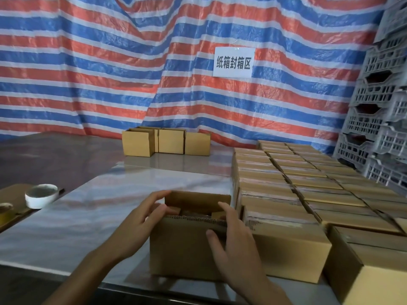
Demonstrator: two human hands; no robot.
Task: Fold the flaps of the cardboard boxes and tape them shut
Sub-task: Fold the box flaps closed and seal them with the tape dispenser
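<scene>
Sitting on glossy table [77, 227]: box [182, 245]; striped tarp [99, 73] behind.

Striped tarpaulin [88, 73] wall behind a glossy work table [66, 155]
The tarpaulin hangs in loose folds of red, blue and white bands across the whole back; a white paper sign [234, 62] with black characters is fixed to it right of centre; grey slotted plastic crates [378, 106] stand stacked at the right edge; a clear plastic sheet [88, 216] covers the table's near part, catching soft light.
</scene>
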